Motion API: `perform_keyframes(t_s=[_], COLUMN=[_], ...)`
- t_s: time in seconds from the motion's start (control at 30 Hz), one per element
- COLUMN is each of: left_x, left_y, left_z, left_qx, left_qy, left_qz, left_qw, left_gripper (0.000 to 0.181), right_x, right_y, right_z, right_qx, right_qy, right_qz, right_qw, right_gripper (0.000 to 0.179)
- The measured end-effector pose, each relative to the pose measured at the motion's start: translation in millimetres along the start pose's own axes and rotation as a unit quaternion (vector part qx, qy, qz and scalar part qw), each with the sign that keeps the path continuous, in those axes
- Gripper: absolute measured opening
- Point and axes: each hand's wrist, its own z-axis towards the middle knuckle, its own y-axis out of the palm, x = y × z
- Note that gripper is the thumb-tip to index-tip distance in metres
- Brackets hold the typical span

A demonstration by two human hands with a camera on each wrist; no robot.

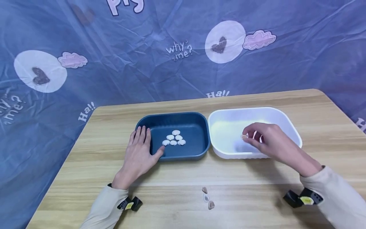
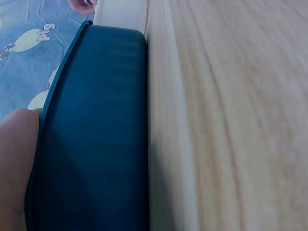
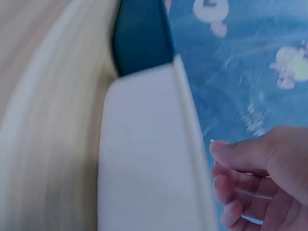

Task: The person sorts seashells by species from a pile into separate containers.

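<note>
My left hand (image 1: 139, 152) lies flat, fingers straight and relaxed, against the outer left wall of the dark blue tray (image 1: 197, 149); the thumb tip touches its near rim. This tray is a smooth, matte plastic rectangle with rounded corners and a shallow, gently curved wall. Just right of my left fingertips, on its floor, six small white shells (image 1: 174, 139) sit in a triangle: one at the far point, two in the middle row, three nearest me. They are fan-shaped and pale. My right hand (image 1: 267, 140) hovers inside the white tray (image 1: 226, 152), fingers curled, with thumb and forefinger pinching a small pale shell (image 1: 244, 136) above the tray floor. The white tray is glossy plastic of the same rounded rectangular form, and its left wall touches the right wall of the blue one. On the wooden table (image 1: 257, 197), a light, straight-grained surface, three more shells (image 1: 207, 197) lie in a short line near me, between my two wrists and well apart from both trays; two are brownish, the middle one whitish. A creased blue printed cloth (image 1: 114, 63) hangs beyond the table's far edge.
</note>
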Motion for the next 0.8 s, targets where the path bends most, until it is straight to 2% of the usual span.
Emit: perform_keyframes(t_s=[0.13,0.3,0.47,0.63,0.8], left_x=[-0.9,-1.6,-2.0,-1.7,-1.4], left_y=[1.8,2.1,1.2,-1.0,0.0], left_z=[-0.8,-0.7,3.3,6.5,4.1], left_qx=[-0.009,-0.005,0.001,0.003,-0.007], left_qy=[-0.005,-0.006,-0.003,-0.002,-0.003], left_qz=[0.001,0.000,0.001,0.003,0.004], left_qw=[0.9999,1.0000,1.0000,1.0000,1.0000], left_gripper=[0.090,0.090,0.089,0.090,0.090], right_x=[20.4,36.3,45.0,50.2,48.8], right_y=[6.6,15.6,17.8,20.4,22.8], right_z=[4.5,10.2,15.7,20.1,19.3], right_qx=[-0.048,-0.109,-0.142,-0.167,-0.191], right_qy=[0.039,0.082,0.121,0.136,0.159], right_qz=[-0.017,-0.031,-0.038,-0.032,-0.029], right_qw=[0.9979,0.9901,0.9817,0.9760,0.9682], right_gripper=[0.012,0.007,0.006,0.007,0.010])
